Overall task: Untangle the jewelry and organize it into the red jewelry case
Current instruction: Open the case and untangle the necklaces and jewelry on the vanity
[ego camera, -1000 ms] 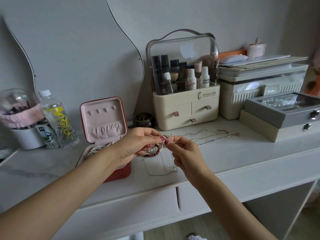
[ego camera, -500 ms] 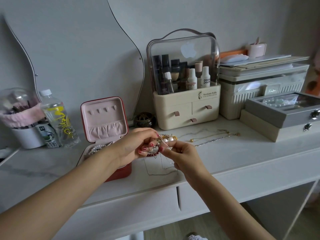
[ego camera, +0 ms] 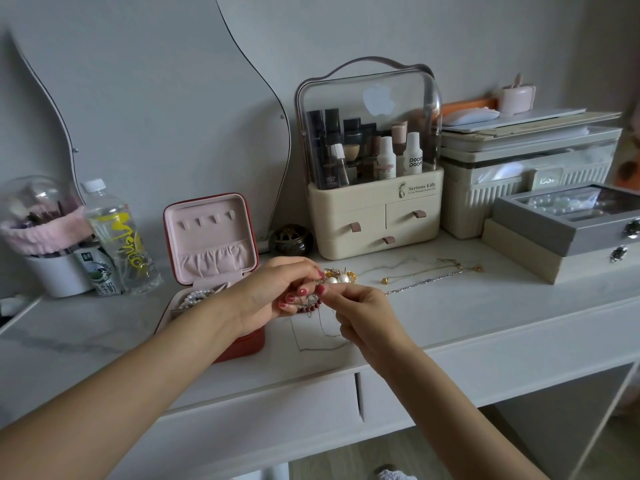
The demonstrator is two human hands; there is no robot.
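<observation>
A bottle [ego camera: 119,237] with yellow lettering stands left of the open red jewelry case [ego camera: 211,258], pearls [ego camera: 195,296] inside. Just right, the left hand [ego camera: 273,292] and right hand [ego camera: 363,320] both pinch the tangled jewelry [ego camera: 334,280] above the table [ego camera: 485,327]. Behind, the organizer [ego camera: 374,216] reads "Serious Life"; a bottle inside reads "poom poom".

Single head-worn view, facing forward and down, close over white vanity top [ego camera: 450,327]
</observation>
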